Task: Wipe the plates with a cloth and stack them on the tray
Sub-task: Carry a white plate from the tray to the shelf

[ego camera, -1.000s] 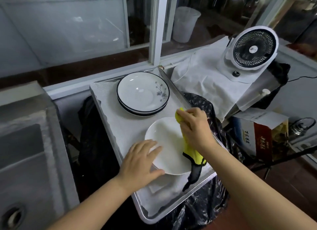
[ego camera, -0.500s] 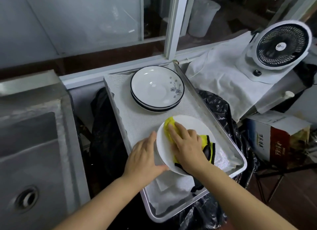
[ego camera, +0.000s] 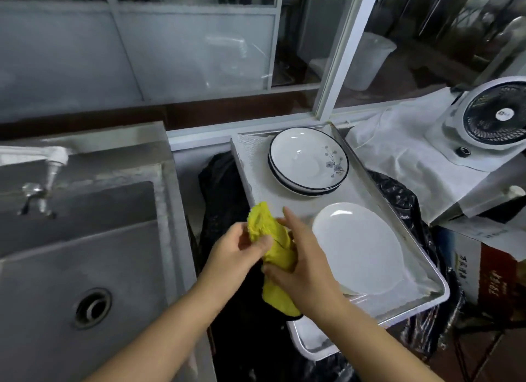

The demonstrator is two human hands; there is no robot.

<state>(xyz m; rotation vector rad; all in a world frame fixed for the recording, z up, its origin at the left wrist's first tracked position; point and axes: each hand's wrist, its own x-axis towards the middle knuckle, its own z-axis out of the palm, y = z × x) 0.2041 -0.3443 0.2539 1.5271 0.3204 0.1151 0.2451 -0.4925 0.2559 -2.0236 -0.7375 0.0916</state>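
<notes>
1. Head view: left hand (ego camera: 237,252) pinches the upper end of the yellow cloth (ego camera: 273,248); right hand (ego camera: 301,263) grips its middle, beside the tray's left edge.
2. White plate (ego camera: 360,246) lies flat on the metal tray (ego camera: 424,306), untouched.
3. Stack of dark-rimmed plates (ego camera: 306,159) sits at the tray's far end.
4. Steel sink (ego camera: 85,268) at left; fan (ego camera: 496,117) at right.

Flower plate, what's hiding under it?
Under the flower plate sits at least one more black-rimmed plate; only its edge shows. Anything deeper is covered.
</notes>
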